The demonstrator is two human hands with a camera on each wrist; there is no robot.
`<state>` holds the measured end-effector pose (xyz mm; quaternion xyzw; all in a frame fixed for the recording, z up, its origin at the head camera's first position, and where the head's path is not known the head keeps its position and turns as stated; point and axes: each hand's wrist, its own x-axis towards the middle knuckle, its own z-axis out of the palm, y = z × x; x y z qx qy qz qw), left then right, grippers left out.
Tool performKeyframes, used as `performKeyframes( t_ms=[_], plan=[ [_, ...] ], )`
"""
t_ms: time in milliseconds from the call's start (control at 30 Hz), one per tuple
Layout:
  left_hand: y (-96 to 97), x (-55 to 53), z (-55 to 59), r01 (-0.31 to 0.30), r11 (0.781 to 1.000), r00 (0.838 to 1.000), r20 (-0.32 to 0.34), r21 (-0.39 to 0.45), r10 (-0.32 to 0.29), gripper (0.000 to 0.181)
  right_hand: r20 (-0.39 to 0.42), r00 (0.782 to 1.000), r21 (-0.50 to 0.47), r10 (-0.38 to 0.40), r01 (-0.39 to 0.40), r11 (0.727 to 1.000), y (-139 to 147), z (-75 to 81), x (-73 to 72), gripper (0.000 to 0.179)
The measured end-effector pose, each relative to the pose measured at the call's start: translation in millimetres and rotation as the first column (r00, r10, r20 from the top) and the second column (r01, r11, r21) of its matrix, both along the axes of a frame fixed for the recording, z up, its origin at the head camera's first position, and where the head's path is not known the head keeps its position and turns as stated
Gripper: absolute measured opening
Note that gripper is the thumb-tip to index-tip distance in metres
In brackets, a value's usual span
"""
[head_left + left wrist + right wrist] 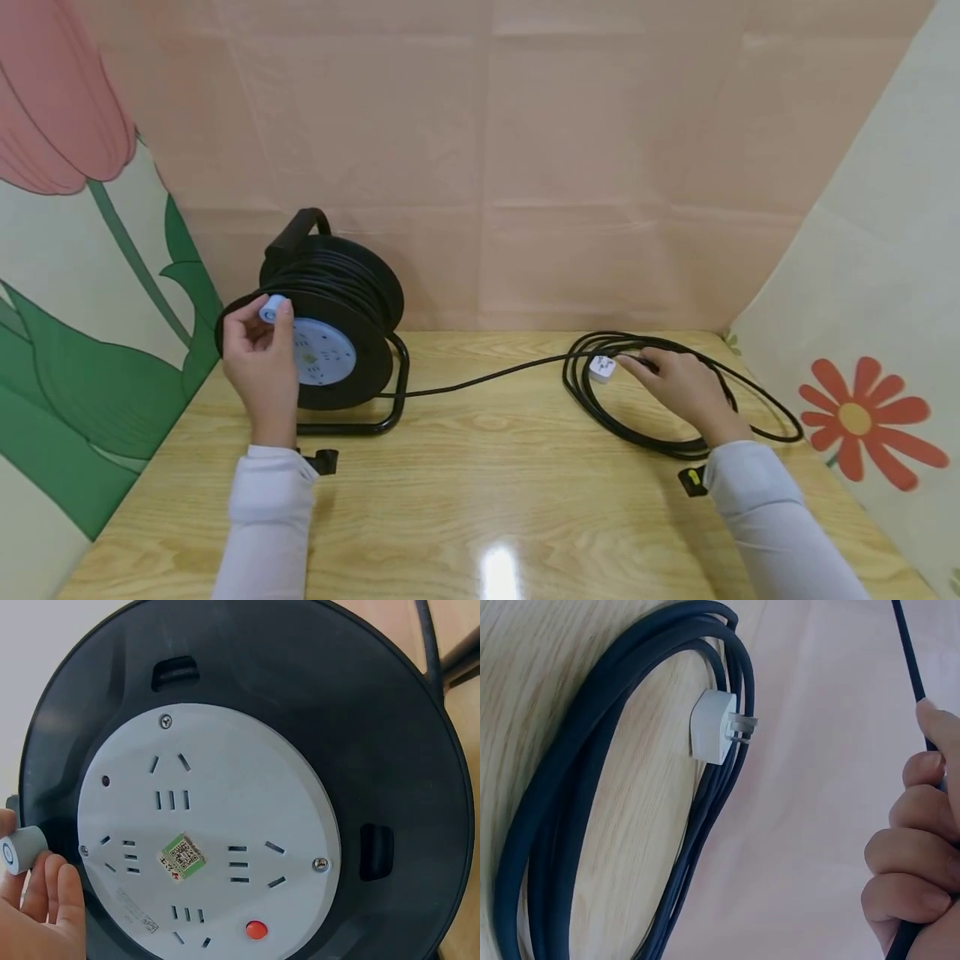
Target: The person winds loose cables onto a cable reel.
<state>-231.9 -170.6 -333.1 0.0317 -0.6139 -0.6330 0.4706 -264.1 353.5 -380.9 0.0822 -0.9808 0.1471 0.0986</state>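
A black cable reel [322, 292] stands at the left of the table, wound with black cable. Its round socket panel [210, 825] is pale, with slots and a red button. My left hand [262, 358] pinches the small pale-blue knob [272, 309] at the reel's rim between thumb and fingers. Over at the right, my right hand [686, 387] grips the black cable [480, 379], which runs from the reel's base; in the right wrist view the fingers [911, 851] curl round it. Loose coils of cable [577, 780] lie beneath this hand, with a white plug [712, 727] among them.
A black tube frame [352, 429] supports the reel, and a black carrying handle [300, 233] rises at its top. The wooden table [480, 508] meets a pink covered wall [480, 167] behind. Flower-printed panels stand on both sides.
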Motion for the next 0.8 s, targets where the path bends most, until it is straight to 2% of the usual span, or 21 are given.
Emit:
performKeyframes(
  t_ms=[233,400,567,800],
  plan=[
    [3.3,-0.9,1.0,-0.026,0.994,1.000,0.007,-0.108,0.027,0.036,-0.039,0.994,0.037,0.100,-0.098,0.995,4.7,2.0,5.4,0.047],
    [5.7,2.2,0.3,-0.078,0.983,0.996,0.027,-0.168,0.084,0.035,-0.039,0.985,0.079,0.168,-0.165,0.983,5.5,0.8,8.7,0.044],
    [9.0,4.3,-2.5,-0.071,0.975,0.996,0.043,-0.209,0.081,0.036,-0.071,0.975,0.088,0.212,-0.205,0.975,3.2,-2.3,9.4,0.041],
    [13.9,2.6,-7.0,-0.093,0.954,0.995,0.006,-0.286,0.098,0.031,-0.066,0.957,0.116,0.283,-0.275,0.954,5.5,-7.0,11.0,0.040]
  ],
)
